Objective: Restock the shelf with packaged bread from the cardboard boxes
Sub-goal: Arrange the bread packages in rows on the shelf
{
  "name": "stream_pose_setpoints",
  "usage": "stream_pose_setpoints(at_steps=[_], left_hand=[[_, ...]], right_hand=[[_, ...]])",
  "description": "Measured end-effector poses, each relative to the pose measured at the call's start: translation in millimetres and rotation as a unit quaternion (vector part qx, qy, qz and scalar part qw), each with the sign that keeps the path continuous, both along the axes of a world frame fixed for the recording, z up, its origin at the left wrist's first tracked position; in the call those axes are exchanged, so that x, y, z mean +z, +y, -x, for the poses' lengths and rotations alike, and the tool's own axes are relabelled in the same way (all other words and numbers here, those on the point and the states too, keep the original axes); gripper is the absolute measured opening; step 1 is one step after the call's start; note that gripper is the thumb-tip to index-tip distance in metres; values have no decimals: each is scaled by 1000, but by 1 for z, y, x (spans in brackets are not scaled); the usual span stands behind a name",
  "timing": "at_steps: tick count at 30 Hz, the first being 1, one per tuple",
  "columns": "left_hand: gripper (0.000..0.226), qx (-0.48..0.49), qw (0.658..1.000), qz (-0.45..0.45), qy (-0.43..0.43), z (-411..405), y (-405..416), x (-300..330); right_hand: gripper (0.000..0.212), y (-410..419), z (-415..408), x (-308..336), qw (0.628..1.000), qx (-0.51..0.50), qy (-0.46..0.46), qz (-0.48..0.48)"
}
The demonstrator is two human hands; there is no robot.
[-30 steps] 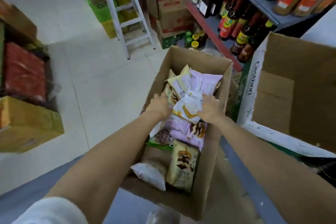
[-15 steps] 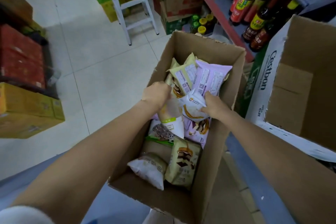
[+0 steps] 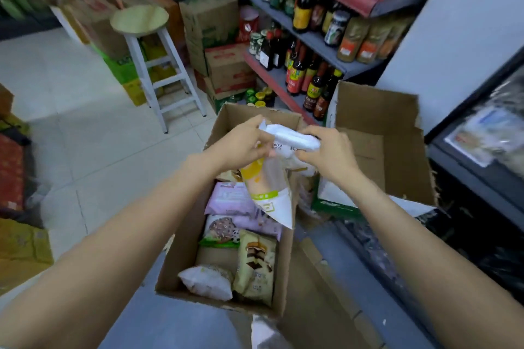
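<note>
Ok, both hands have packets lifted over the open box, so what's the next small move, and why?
Probably carry them clear of the box toward the shelf. The left hand grips the yellow-and-white packet, the right hand grips a white packet, and both already hang above the cardboard box, free of the packets still inside.

Small grocery shop: bottle-stocked shelves (image 3: 320, 39), stacked cartons (image 3: 224, 65).

Open room left, crowded right
The pale tiled floor (image 3: 93, 150) lies open leftward; a white wooden stool (image 3: 147, 45) stands beyond, while the empty brown cardboard box (image 3: 388, 150) and grey bottle-laden shelf (image 3: 317, 39) hem the right
</note>
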State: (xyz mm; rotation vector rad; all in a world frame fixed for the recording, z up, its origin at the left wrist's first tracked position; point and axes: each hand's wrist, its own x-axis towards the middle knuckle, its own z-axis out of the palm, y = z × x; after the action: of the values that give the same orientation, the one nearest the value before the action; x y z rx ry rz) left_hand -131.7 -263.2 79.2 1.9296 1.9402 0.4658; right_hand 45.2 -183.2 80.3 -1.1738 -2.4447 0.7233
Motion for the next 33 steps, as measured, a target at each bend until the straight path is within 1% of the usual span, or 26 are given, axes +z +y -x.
stream_pose_setpoints(at_steps=[2,3,5,6,8,9,12,15,18,21,22,25,27,30,33], left_hand=[[19,-13,999,-47,10,-25,0,35],[20,-23,997,-76,8,-38,1,53],[19,-52,990,-135,-1,-69,5,87],[19,-67,985,-158,-8,-87,9,103],[20,-93,976,-195,-21,-123,15,130],[20,-107,971,-213,-27,-142,18,143],[19,-139,957,-245,-65,-196,29,176],[18,-174,948,-244,-104,-252,44,202],[24,-194,945,-234,-121,-316,60,223],[27,-148,939,-249,-184,-387,82,244],[26,-126,937,-263,-190,-404,88,248],[27,-98,933,-300,-174,-473,106,260],[22,-69,934,-313,-158,-520,119,267],[24,-31,940,-304,-154,-580,135,274],[33,-15,947,-275,-166,-625,151,276]], right_hand=[[26,-11,-34,35,992,-57,99,45],[24,-17,-51,53,981,-86,162,67],[24,-28,-84,82,942,-136,292,96],[23,-32,-100,95,920,-159,342,106],[24,-38,-132,116,893,-188,391,119],[27,-39,-150,124,890,-195,394,119],[38,-42,-209,139,900,-218,363,105],[33,-44,-270,155,901,-249,349,56],[29,-43,-331,173,880,-296,371,-8],[23,-35,-401,188,835,-345,428,-36],[21,-32,-417,192,826,-347,442,-34],[28,-22,-483,204,821,-372,429,-64],[28,-13,-532,209,813,-383,431,-80],[25,3,-594,215,799,-398,443,-82],[17,21,-646,221,789,-403,454,-99]])
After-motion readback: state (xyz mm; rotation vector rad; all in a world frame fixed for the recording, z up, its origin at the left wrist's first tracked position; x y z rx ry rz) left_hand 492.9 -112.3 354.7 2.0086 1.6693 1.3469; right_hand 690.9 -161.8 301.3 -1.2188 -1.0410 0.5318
